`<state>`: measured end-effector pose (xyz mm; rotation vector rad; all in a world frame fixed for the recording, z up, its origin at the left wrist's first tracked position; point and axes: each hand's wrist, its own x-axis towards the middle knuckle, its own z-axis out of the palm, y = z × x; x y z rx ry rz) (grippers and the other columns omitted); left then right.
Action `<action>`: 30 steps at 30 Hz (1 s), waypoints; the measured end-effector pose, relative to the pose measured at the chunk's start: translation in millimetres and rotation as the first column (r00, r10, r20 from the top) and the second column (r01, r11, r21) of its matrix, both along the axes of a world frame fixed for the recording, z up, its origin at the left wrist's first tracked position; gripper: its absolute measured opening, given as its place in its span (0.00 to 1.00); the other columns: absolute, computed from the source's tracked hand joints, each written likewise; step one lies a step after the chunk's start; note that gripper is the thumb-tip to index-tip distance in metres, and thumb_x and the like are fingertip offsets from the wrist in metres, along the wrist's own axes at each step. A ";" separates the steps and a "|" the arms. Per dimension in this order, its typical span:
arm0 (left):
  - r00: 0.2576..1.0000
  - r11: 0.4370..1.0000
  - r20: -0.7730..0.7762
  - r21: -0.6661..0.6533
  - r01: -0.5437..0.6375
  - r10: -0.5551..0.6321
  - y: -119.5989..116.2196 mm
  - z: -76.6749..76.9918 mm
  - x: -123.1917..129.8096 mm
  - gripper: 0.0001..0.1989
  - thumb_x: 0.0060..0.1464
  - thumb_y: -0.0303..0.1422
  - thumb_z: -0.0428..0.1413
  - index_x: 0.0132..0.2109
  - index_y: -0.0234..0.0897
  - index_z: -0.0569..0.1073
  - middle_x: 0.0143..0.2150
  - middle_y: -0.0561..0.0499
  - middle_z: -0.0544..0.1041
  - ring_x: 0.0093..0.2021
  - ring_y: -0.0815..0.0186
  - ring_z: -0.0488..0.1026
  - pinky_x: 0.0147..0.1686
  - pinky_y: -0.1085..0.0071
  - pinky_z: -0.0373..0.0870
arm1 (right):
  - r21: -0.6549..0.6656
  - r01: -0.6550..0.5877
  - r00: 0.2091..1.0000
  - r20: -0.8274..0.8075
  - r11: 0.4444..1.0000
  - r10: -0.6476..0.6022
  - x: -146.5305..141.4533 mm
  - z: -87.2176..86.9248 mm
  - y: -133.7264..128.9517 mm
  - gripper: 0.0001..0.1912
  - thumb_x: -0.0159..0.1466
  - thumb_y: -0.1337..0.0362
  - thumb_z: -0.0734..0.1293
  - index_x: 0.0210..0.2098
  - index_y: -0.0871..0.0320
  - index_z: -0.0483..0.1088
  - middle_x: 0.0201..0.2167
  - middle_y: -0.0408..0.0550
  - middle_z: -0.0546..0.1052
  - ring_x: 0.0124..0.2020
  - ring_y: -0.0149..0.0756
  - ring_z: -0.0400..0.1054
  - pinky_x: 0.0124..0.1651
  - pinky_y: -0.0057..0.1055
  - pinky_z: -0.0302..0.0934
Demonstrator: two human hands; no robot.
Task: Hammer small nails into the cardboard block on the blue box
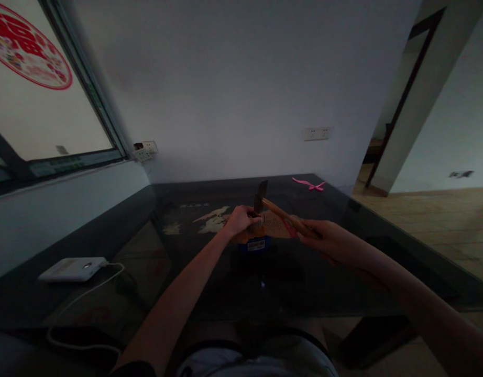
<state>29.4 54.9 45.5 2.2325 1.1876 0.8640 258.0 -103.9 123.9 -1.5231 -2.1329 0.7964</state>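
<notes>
My right hand (322,234) is wrapped around the wooden handle of a hammer (281,212). The hammer's dark metal head (260,198) stands crosswise at the far end of the handle, just above my left fingertips. My left hand (242,219) is pinched together close to the head; whatever sits between the fingers is too small and dark to make out. Under both lies a tan and orange piece (275,225) with fine print and a pink edge. Beneath it is a blue object (257,244) with a white barcode label, resting on the dark glossy table (210,293).
A pink ribbon (314,186) lies near the table's far right corner. On the left is a white power bank (74,268) with a white cable (88,290) trailing toward the front edge. A wall with sockets (318,134) rises behind the table, and a window stands left.
</notes>
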 end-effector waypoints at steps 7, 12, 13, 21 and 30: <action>0.989 0.994 0.110 0.056 0.089 -0.095 -2.8 3.5 -16.3 0.15 0.45 0.30 0.59 0.42 0.32 0.74 0.36 0.48 0.78 0.36 0.68 0.74 0.38 0.74 0.70 | -0.015 -0.010 0.997 -0.073 1.000 0.009 10.5 -15.5 -1.6 0.20 0.60 0.58 0.60 0.49 0.61 0.64 0.20 0.38 0.63 0.14 0.25 0.58 0.16 0.22 0.54; 0.988 0.996 0.135 0.066 0.066 -0.074 -5.1 2.0 -40.1 0.16 0.45 0.31 0.60 0.43 0.33 0.72 0.38 0.48 0.77 0.37 0.68 0.74 0.40 0.71 0.72 | -0.021 0.083 0.978 -0.192 0.996 -0.085 22.6 -28.0 -12.8 0.25 0.60 0.52 0.60 0.52 0.62 0.62 0.18 0.36 0.61 0.14 0.25 0.56 0.16 0.22 0.52; 0.987 0.997 0.144 0.055 0.061 -0.068 -5.2 0.8 -43.2 0.15 0.45 0.31 0.60 0.43 0.33 0.72 0.38 0.47 0.77 0.37 0.68 0.74 0.41 0.70 0.72 | -0.013 0.108 0.971 -0.214 0.994 -0.108 23.7 -29.7 -14.5 0.26 0.60 0.52 0.60 0.52 0.62 0.62 0.17 0.35 0.60 0.14 0.25 0.55 0.16 0.23 0.51; 0.982 0.999 0.185 0.051 0.018 -0.027 -6.6 -5.6 -38.9 0.13 0.46 0.31 0.60 0.41 0.33 0.73 0.38 0.48 0.78 0.38 0.66 0.75 0.42 0.67 0.72 | -0.037 0.109 0.926 -0.358 0.993 -0.115 9.2 -32.8 -7.8 0.28 0.59 0.53 0.62 0.55 0.61 0.60 0.16 0.34 0.60 0.12 0.24 0.54 0.14 0.21 0.51; 0.975 0.997 0.223 0.075 0.003 -0.020 -8.3 -3.4 -31.8 0.07 0.47 0.29 0.58 0.37 0.34 0.75 0.34 0.49 0.79 0.35 0.67 0.75 0.39 0.70 0.72 | -0.052 0.018 0.930 -0.367 0.998 -0.036 -8.6 -42.4 -3.8 0.20 0.60 0.57 0.62 0.47 0.62 0.64 0.16 0.35 0.62 0.12 0.23 0.55 0.14 0.20 0.52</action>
